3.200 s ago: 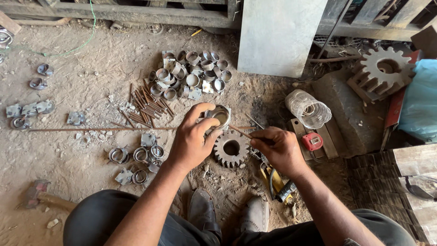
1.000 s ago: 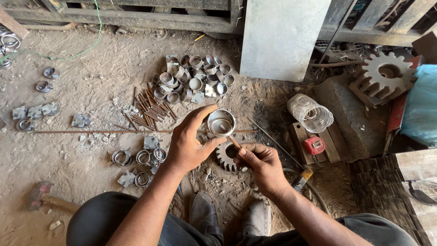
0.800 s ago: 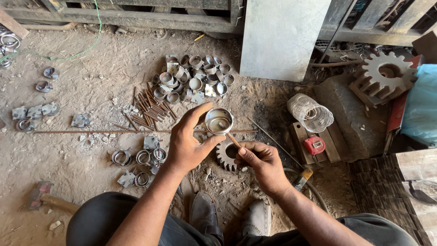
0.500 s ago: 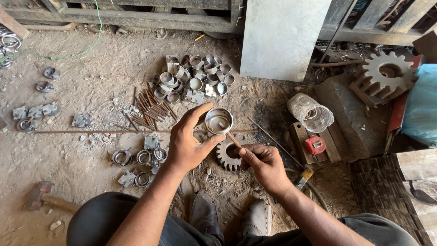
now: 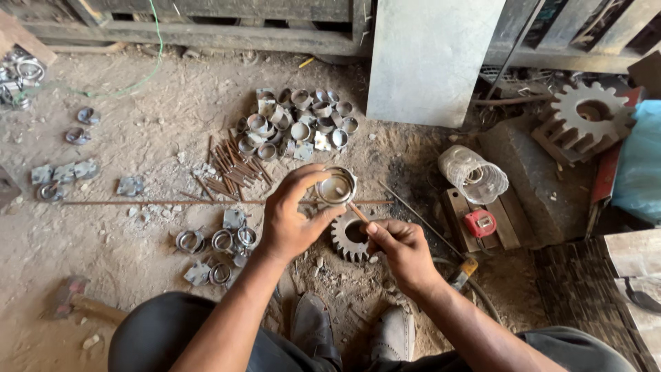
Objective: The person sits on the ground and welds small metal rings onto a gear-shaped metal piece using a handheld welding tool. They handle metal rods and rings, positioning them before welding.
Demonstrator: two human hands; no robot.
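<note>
Holding a metal ring (image 5: pixel 337 187) above a gear (image 5: pixel 349 237), ring pile (image 5: pixel 296 124) beyond.

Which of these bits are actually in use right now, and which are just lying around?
In use: metal ring in left hand; thin rod in right hand; small gear beneath.

Lying about: ring pile, rusty rods, hammer, large gear, tape measure.

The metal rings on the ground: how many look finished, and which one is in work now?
Looks done: a pile of metal rings lies beside thin rods. In hand: the left hand holds one ring above a gear; the right hand puts a thin stick to it. Possibly left: loose rings near the knee; an exact count is not possible.
</note>
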